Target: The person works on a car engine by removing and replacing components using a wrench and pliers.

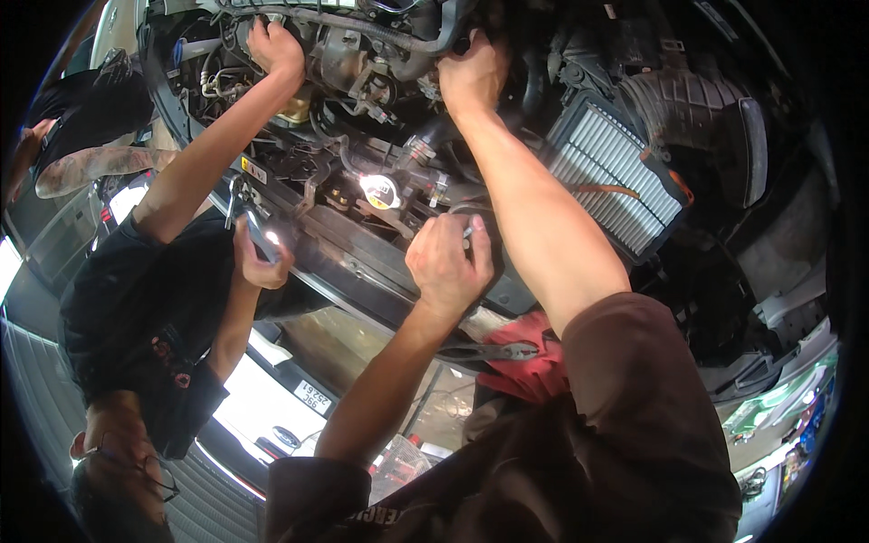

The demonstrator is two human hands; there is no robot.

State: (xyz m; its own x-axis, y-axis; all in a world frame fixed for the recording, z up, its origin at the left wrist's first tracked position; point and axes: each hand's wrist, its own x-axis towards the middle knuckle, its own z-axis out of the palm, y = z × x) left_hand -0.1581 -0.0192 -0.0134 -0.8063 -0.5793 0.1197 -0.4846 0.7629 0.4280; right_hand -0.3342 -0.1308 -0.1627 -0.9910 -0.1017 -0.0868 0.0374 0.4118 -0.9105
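My left hand is raised over the front edge of the engine bay, its fingers closed in a pinch. Between thumb and forefinger shows a small silver piece, too small to name. Farther in, my right hand reaches down among hoses beside the engine. Its fingers are curled, and what they grip is hidden behind them. Just beyond my left hand sits a bright, lit radiator cap. To the right of my right forearm stands a pleated white air filter in a dark frame.
At left, a co-worker in black holds a lit phone in one hand; the other hand reaches into the engine. Pliers lie by a red cloth near my body. A ribbed intake duct is at right. A white car stands behind.
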